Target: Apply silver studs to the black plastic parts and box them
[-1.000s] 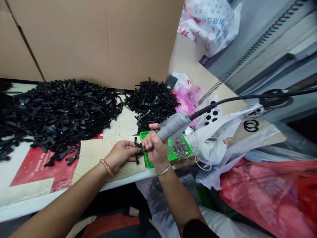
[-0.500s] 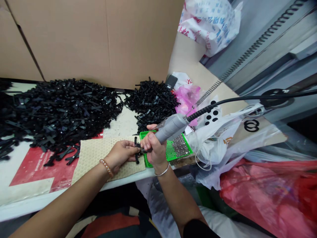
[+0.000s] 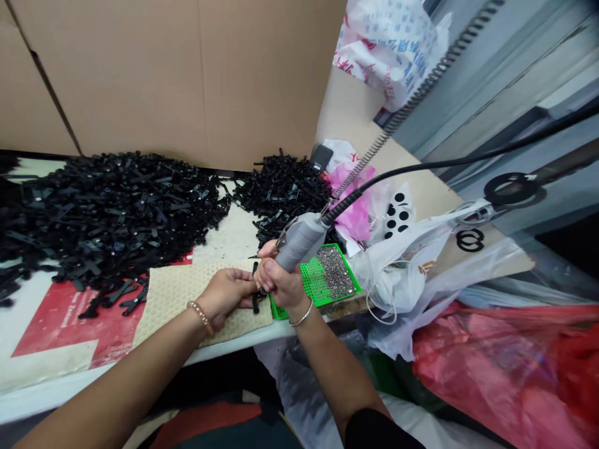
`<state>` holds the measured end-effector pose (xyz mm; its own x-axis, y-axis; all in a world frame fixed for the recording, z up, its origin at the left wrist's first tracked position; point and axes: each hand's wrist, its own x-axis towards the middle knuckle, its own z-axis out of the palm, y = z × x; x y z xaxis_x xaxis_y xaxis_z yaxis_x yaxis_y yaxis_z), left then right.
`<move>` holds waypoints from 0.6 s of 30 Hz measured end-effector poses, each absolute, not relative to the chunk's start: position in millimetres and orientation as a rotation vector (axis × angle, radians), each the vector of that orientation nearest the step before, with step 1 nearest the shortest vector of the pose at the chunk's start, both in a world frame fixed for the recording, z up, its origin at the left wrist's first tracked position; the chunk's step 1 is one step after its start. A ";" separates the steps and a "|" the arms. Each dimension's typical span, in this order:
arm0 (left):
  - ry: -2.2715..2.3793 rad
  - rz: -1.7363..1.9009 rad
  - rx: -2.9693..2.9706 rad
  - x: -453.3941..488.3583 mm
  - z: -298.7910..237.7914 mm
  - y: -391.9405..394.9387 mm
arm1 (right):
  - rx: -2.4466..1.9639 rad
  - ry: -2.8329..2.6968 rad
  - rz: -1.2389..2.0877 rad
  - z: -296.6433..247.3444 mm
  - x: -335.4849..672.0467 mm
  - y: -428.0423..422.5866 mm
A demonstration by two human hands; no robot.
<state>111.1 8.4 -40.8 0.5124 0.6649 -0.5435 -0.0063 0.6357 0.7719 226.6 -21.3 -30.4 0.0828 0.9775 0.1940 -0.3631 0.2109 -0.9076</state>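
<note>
Our left hand (image 3: 228, 292) over the textured mat (image 3: 175, 288), fingers pinching a black part (image 3: 255, 304), our right hand (image 3: 283, 287), fingers wrapped around a grey tool (image 3: 300, 242) (corded, tilted)

Worn on the head, looking forward and down from behind and above the near edge of the table (image 3: 219, 236). Aims its middle close to the left hand (image 3: 230, 290) and right hand (image 3: 281, 284), near at hand. Takes in the left forearm (image 3: 135, 374) from 8 o'clock, the right forearm (image 3: 339, 362) from 5 o'clock and clothes (image 3: 206, 424) at 7 o'clock. Faces the cardboard (image 3: 140, 81), farther off, from 10 to 12 o'clock. Spreads wide, out to a white bag (image 3: 388, 47) at 1 o'clock and a red bag (image 3: 496, 374) at 4 o'clock.
</note>
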 end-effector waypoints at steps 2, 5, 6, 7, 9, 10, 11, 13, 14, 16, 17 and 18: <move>0.973 0.469 0.798 111.0 -40.7 8.1 | -0.827 -1.022 1.213 -32.4 224.2 -20.8; 0.973 0.464 0.805 110.4 -40.2 8.0 | -0.853 -1.035 1.192 -30.5 220.8 -25.3; 0.971 0.456 0.807 110.1 -40.0 8.2 | -0.856 -1.024 1.168 -27.7 221.6 -28.0; 0.969 0.446 0.807 109.8 -39.7 8.4 | -0.859 -1.003 1.129 -24.0 224.5 -31.1; 0.980 0.434 0.797 109.0 -39.1 8.8 | -0.872 -0.935 0.981 -15.0 237.2 -36.9; 0.986 0.432 0.790 108.5 -38.7 9.0 | -0.887 -0.891 0.882 -10.9 247.0 -39.1; 0.993 0.429 0.784 108.0 -38.4 9.1 | -0.910 -0.841 0.776 -7.8 258.3 -40.5; 0.997 0.418 0.775 106.5 -37.7 9.2 | -0.968 -0.740 0.606 -6.0 282.7 -41.2; 0.992 0.409 0.774 105.8 -37.4 9.3 | -0.997 -0.694 0.563 -7.6 293.9 -40.8; 0.983 0.399 0.775 104.3 -36.5 9.4 | -1.037 -0.631 0.549 -14.3 311.0 -39.5; 0.981 0.399 0.776 103.7 -36.0 9.5 | -1.047 -0.614 0.558 -18.5 316.3 -39.2; 0.980 0.400 0.777 103.3 -35.4 9.6 | -1.053 -0.607 0.571 -22.6 319.5 -39.2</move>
